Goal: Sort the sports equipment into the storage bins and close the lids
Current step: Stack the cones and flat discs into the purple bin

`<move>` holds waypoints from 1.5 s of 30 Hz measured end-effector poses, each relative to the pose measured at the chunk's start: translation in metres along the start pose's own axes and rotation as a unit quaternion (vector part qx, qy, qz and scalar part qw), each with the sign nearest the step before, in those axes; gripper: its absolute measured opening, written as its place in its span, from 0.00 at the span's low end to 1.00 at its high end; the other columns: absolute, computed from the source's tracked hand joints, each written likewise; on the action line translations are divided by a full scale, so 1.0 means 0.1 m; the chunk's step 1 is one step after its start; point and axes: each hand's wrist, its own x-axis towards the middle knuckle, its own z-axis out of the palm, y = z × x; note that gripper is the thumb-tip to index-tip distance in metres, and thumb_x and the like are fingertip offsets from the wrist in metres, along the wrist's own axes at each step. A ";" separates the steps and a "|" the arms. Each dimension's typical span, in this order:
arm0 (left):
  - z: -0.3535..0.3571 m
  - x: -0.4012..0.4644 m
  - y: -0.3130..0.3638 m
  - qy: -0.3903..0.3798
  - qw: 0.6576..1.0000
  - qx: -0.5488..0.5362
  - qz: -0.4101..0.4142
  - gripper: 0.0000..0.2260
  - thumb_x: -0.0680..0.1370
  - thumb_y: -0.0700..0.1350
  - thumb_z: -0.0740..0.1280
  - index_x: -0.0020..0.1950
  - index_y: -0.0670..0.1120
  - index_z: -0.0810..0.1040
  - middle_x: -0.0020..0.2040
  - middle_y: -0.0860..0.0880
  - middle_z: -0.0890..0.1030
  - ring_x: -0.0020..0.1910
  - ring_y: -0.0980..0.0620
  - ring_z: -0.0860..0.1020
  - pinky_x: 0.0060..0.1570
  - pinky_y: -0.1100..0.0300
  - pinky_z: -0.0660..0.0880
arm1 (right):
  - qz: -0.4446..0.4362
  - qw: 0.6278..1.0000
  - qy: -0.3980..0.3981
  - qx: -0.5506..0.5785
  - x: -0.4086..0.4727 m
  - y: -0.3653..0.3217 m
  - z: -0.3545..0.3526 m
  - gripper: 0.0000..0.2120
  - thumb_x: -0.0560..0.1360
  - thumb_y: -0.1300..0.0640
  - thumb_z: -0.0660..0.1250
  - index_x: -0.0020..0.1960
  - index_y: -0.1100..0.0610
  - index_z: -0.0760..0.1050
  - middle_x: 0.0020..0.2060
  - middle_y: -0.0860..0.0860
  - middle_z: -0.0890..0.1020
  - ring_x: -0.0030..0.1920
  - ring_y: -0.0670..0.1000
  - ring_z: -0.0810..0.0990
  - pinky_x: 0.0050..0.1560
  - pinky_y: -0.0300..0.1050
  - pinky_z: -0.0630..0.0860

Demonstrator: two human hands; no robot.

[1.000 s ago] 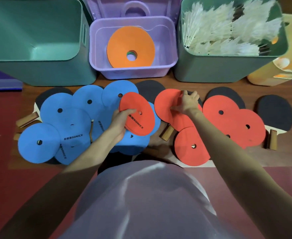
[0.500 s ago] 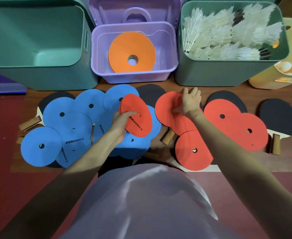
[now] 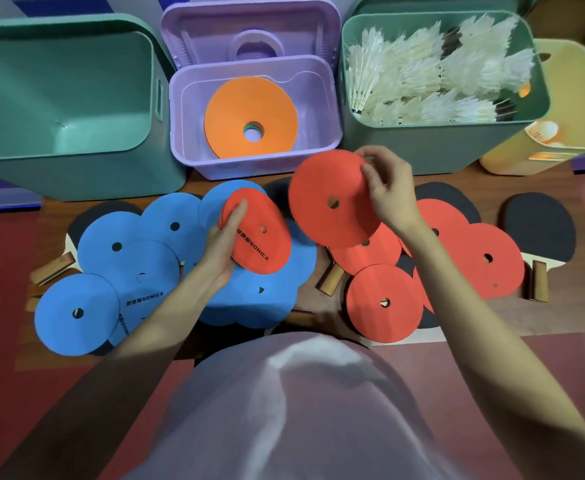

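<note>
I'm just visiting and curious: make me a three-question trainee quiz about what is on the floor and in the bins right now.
1. True or false: the purple bin already holds an orange disc.
2. What fills the green bin on the right? A) paddles B) shuttlecocks C) blue discs
3. Fill in: the right hand lifts a single ___ disc, while the left hand holds a small stack of red discs.

Key: 1 true; 2 B, white shuttlecocks; 3 red.

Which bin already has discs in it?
The purple bin, in the middle: an orange disc lies inside. The left green bin shows nothing inside; the right green bin holds shuttlecocks.
</note>
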 end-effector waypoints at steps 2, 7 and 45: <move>0.03 -0.02 0.04 -0.013 1.000 -0.005 -0.008 0.24 0.75 0.62 0.66 0.64 0.49 0.77 0.56 0.49 0.83 0.54 0.53 0.82 0.50 0.55 0.80 | 0.049 0.992 0.038 0.106 -0.05 -0.10 0.06 0.12 0.76 0.71 0.58 0.51 0.59 0.76 0.37 0.45 0.77 0.34 0.35 0.72 0.39 0.30 0.68; 0.18 -0.08 0.11 -0.121 0.991 -0.058 0.005 0.26 0.78 0.67 0.50 0.64 0.54 0.76 0.62 0.49 0.80 0.60 0.51 0.79 0.57 0.52 0.78 | 0.178 0.973 -0.007 0.149 -0.21 -0.02 0.45 0.10 0.77 0.70 0.60 0.50 0.59 0.76 0.37 0.50 0.78 0.34 0.39 0.74 0.36 0.34 0.69; 0.26 1.87 1.49 0.107 0.778 0.543 0.295 0.13 0.74 0.36 0.65 0.59 0.37 0.77 0.57 0.36 0.79 0.57 0.37 0.76 0.56 0.48 0.71 | 0.095 0.947 -0.194 -0.239 1.78 0.04 1.39 0.04 0.72 0.66 0.58 0.47 0.64 0.69 0.42 0.60 0.75 0.43 0.60 0.72 0.49 0.53 0.73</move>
